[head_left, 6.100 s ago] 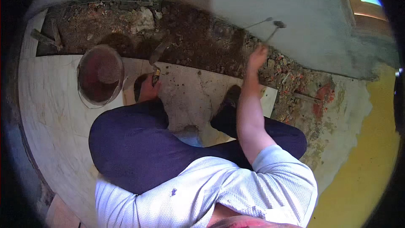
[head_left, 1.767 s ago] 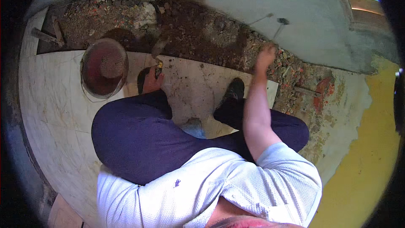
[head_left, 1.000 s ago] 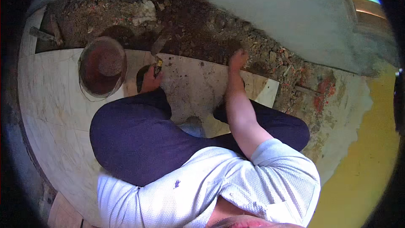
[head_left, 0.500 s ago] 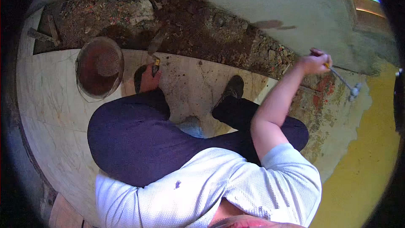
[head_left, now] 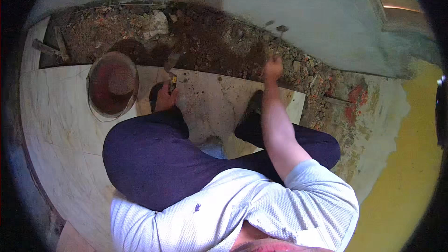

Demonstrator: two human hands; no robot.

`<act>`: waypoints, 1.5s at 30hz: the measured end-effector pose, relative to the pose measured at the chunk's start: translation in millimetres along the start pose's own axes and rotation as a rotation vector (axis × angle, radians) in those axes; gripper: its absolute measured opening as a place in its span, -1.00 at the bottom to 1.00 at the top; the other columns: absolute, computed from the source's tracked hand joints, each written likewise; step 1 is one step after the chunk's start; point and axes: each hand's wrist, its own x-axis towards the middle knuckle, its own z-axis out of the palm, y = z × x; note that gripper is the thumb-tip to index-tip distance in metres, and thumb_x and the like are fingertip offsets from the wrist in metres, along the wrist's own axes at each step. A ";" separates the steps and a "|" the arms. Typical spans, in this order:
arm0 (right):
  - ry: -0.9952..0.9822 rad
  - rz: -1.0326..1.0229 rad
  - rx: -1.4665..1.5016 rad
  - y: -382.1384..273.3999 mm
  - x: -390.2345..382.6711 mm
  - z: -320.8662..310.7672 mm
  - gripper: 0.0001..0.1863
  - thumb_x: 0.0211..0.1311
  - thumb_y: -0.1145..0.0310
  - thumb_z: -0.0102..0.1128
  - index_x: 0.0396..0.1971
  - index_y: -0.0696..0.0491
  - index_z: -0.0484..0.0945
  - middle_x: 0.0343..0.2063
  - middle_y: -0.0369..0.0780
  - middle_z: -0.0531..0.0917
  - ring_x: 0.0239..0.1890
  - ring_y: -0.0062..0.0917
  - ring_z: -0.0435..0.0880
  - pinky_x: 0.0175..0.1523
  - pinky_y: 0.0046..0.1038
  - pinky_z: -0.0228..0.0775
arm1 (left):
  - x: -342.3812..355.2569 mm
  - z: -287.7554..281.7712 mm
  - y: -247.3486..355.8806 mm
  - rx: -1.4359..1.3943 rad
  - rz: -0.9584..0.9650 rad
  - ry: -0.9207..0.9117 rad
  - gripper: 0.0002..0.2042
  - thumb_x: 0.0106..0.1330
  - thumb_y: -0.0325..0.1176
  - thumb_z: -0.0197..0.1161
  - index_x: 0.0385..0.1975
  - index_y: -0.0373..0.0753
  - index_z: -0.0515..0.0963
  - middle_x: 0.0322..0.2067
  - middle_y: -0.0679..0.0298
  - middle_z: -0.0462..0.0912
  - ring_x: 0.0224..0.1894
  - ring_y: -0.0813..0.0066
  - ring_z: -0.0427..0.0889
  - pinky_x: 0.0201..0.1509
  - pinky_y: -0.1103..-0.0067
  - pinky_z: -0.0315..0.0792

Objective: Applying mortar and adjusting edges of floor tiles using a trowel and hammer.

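Note:
My right hand [head_left: 273,70] is closed round the handle of a hammer [head_left: 281,29]. It is held over the far strip of dirt and rubble [head_left: 224,37], the metal head pointing up toward the grey wall. Some motion blur softens this hand. My left hand [head_left: 166,98] sits low beside my left foot, closed on a trowel [head_left: 172,80] with a yellow and black handle. The trowel's blade points away from me, over the near edge of the rubble. Left of this hand stands a round basin [head_left: 113,84] with reddish-brown insides.
Pale marble-like slabs [head_left: 56,112] cover the floor around my crossed-looking legs. A grey plastered wall [head_left: 308,4] rises beyond the rubble, turning to yellow paint [head_left: 396,177] at right. Broken pieces of wood [head_left: 51,46] lie at the far left. My right shoe [head_left: 252,107] stands near the slab edge.
My right hand has swung leftward from the right-hand wall to above the rubble, bringing the hammer along. The left hand keeps its hold on the trowel. The view has shifted slightly.

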 end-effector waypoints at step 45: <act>0.014 -0.204 -0.213 -4.8 154.2 -220.8 -0.68 0.27 0.19 0.15 -0.21 0.16 0.61 -0.33 0.04 0.68 -0.19 -0.15 0.70 -0.10 -0.17 0.47 | 21.5 17.5 -9.0 0.135 0.130 0.140 -0.46 0.28 -0.16 0.24 0.20 -0.31 0.40 -0.01 -0.21 0.57 0.05 -0.21 0.55 0.16 0.17 0.39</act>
